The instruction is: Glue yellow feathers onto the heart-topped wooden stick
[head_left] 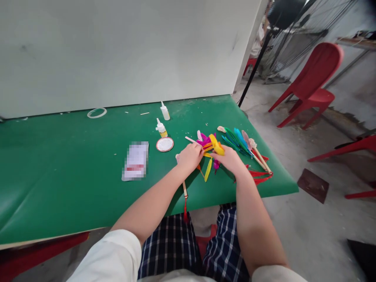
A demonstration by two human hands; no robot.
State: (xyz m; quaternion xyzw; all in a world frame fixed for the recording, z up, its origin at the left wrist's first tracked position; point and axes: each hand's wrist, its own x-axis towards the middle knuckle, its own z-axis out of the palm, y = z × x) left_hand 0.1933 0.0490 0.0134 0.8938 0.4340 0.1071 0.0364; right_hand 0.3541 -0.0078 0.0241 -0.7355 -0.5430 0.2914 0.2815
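Note:
My left hand (190, 156) is closed on a fan of pink, orange and yellow feathers (210, 144) fixed to a wooden stick (185, 189) with a red tassel hanging over the table edge. My right hand (230, 159) pinches a yellow feather (216, 145) at the top of that fan. A loose yellow feather (208, 169) lies between my hands on the green table (73, 164). Green and blue feathers (237, 140) lie just beyond my right hand.
Two small glue bottles (161, 128) (165, 111) and a round white lid (165, 144) stand left of the feathers. A white packet (135, 160) lies further left, a tape ring (96, 112) at the back. Red feathers and sticks (260, 166) sit near the right edge. Red chairs (311, 84) stand on the floor.

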